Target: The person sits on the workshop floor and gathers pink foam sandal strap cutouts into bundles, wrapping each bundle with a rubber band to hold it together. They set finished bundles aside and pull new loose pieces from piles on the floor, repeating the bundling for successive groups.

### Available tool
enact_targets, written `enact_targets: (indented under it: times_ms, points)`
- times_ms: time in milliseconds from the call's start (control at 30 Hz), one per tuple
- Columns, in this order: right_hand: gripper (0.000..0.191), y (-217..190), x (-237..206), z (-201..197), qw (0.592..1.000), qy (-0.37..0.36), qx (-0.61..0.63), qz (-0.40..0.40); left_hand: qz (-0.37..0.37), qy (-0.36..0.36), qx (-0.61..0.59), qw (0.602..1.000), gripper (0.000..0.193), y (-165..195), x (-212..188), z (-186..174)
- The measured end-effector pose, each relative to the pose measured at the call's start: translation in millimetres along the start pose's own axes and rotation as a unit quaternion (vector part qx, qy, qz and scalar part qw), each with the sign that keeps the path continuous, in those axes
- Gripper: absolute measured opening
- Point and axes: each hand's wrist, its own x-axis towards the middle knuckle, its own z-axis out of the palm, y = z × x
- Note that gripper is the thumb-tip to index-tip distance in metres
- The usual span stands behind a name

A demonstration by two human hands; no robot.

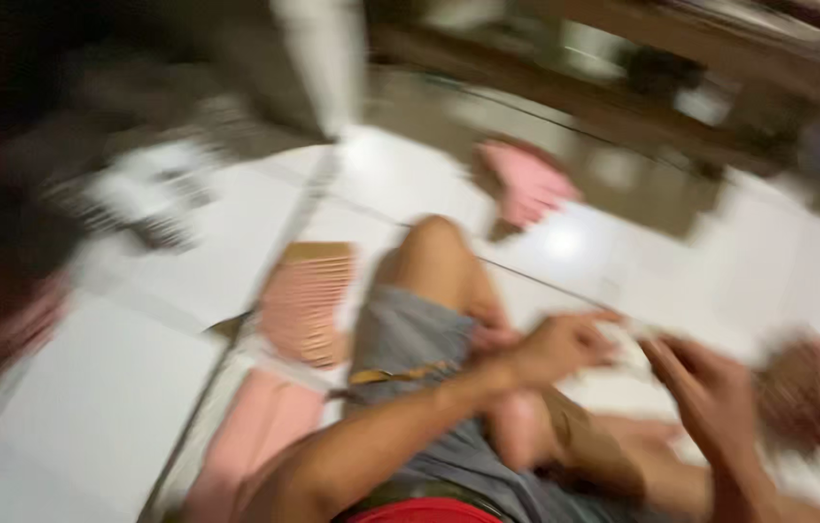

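You sit on a white tiled floor [119, 407], and with the view this blurred you could lose your grip. Between your left hand [565, 344] and right hand [710, 392] runs a pale strip [634, 341], thin and light, just above your lap. Fingers look pinched on it; I cannot tell firmly.

A pale tiled floor [119, 407] carries it all: a pink ribbed stack [305, 302] near the middle, a pink sheet [257, 426] nearer, another pink pile [526, 182] farther off.
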Motion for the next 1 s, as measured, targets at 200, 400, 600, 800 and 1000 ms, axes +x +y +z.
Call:
enact_targets:
  times_ms: [200,400,600,800,1000]
  points:
    - [0.025,86,-21,0,0.974,0.044,0.197,0.099,0.129,0.076,0.139,0.979,0.024,-24,74,42]
    - [0.029,123,-52,-11,0.998,0.041,0.016,0.038,0.066,0.023,0.383,0.921,0.023,-11,125,68]
    - [0.039,218,-28,-118,0.896,0.433,-0.072,0.061,0.233,-0.005,0.604,0.762,0.044,-49,98,89]
    - [0.045,272,-1,-150,0.943,0.280,0.047,0.175,0.143,-0.074,0.411,0.897,0.045,-60,96,142]
    - [0.032,203,20,-80,0.970,0.153,0.100,0.160,0.159,0.040,0.310,0.936,0.033,-52,106,162]
